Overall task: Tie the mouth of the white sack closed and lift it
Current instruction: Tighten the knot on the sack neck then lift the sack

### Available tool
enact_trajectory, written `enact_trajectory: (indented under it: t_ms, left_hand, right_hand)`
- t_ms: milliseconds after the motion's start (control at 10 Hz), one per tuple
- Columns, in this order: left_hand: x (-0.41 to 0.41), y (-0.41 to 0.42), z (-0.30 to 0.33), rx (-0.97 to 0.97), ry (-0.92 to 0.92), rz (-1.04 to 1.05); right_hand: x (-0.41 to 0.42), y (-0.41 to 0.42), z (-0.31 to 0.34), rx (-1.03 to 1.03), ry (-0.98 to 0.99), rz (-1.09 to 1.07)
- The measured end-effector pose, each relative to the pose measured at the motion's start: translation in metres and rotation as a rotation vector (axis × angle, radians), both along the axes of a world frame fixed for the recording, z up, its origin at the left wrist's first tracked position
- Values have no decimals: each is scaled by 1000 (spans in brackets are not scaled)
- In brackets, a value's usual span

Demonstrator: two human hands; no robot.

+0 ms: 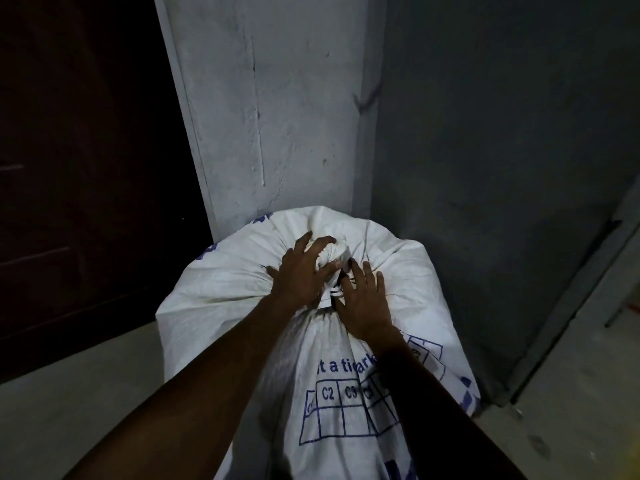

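Here's the white sack (242,282), full and bulging, standing on the pale floor (69,393) in a corner, backed up against the grey concrete wall (277,116) with a dark door (86,150) off to the left. Its mouth is gathered into a tight bunched knot (334,252) at the top, fabric puckering out from it in folds all round. The left hand (304,275) is right on that knot, fingers curled over it and the thumb pressed in from the near side, clamped on the bunched cloth. The right hand (363,303) sits just beside it, fingers spread and flat on the sack's shoulder, touching the cloth but gripping nothing. Both bare forearms reach in from below. Blue print (343,396) runs down the near face of the sack, a grid of boxes with letters like C2 in them. The sack rests on the floor, not lifted.
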State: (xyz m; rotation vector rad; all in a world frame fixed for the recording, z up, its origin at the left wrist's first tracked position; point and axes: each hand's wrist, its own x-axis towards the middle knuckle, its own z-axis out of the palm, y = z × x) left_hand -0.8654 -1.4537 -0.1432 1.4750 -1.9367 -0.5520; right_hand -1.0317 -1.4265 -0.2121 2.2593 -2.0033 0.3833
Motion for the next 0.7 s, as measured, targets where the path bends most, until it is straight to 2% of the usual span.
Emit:
enact_trajectory:
  t_ms: [200,400,500,600,700]
  left_hand:
    - [2,-6,-10,3,7,-15]
    - [4,-3,-3,17,-109,-67]
    - [3,7,26,83,-189,-49]
    - [10,16,73,106,-182,-34]
    - [20,28,123,77,-174,-9]
  right_hand:
    - [0,0,-3,13,19,3]
    - [0,4,10,122,34,3]
    - [0,9,32,167,29,-2]
    - [3,14,77,164,-96,-11]
    - [12,24,127,138,-128,-15]
